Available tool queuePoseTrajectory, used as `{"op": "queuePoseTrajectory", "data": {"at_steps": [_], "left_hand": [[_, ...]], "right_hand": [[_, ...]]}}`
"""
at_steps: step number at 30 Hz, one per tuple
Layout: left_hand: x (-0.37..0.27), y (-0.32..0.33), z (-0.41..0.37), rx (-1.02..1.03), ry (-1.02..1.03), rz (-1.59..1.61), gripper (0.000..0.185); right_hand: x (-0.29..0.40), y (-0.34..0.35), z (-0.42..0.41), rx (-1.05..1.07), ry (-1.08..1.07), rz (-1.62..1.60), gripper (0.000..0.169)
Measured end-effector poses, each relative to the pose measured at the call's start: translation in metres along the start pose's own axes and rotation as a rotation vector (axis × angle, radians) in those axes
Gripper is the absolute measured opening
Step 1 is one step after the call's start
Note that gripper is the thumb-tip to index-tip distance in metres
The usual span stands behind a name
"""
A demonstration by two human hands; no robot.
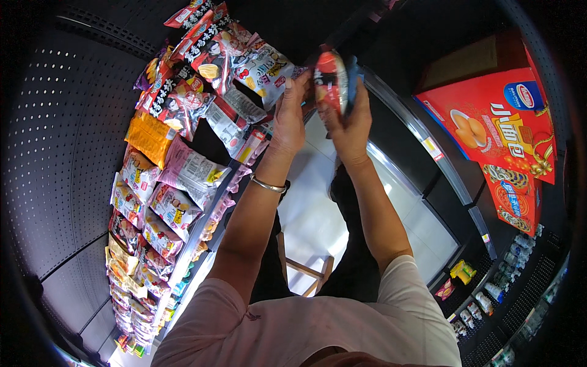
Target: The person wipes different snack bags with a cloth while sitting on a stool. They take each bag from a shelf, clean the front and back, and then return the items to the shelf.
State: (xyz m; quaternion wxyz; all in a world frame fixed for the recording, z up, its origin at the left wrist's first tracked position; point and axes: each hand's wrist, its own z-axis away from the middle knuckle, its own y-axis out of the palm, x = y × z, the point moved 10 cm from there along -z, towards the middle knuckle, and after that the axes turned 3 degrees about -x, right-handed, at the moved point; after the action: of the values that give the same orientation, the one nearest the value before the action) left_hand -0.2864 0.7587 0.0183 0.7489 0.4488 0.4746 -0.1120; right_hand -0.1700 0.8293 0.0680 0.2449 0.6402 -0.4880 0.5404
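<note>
My right hand [351, 121] grips a red snack bag [331, 82], blurred, with a blue packet [352, 85] pressed behind it. Just left of these, my left hand [291, 114] is raised beside the shelf, thumb up, its fingers partly hidden; whether it holds anything is unclear. Close to its fingers lies a white Hello Kitty snack bag [266, 71]. Red and black chip bags [208, 57] lean farther left on the same shelf. Below them are a silver-backed bag [224, 124], an orange bag [149, 137] and a pink-backed bag [190, 169].
Rows of snack bags [158, 234] run down the shelf along its price rail [192, 243]. At right, a red carton of small breads [500, 119] stands above another red box [513, 197]. A wooden frame [305, 268] shows between my legs over the pale tiled floor [312, 197].
</note>
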Motion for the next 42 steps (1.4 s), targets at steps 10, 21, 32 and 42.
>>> {"op": "queuePoseTrajectory", "data": {"at_steps": [10, 21, 32, 42], "left_hand": [[0.011, -0.022, -0.002, -0.129, -0.214, 0.085, 0.054], [0.0, -0.028, -0.004, -0.209, -0.004, 0.037, 0.053], [-0.016, -0.039, 0.006, -0.521, 0.129, 0.111, 0.05], [-0.014, -0.013, -0.039, -0.385, 0.136, 0.387, 0.029]], "right_hand": [[-0.041, 0.005, 0.001, 0.05, 0.539, -0.764, 0.041], [-0.012, -0.011, -0.007, 0.108, 0.183, -0.237, 0.031], [-0.014, -0.042, 0.004, -0.14, 0.179, -0.259, 0.015], [-0.084, 0.016, 0.044, -0.389, 1.048, -1.14, 0.043]]}}
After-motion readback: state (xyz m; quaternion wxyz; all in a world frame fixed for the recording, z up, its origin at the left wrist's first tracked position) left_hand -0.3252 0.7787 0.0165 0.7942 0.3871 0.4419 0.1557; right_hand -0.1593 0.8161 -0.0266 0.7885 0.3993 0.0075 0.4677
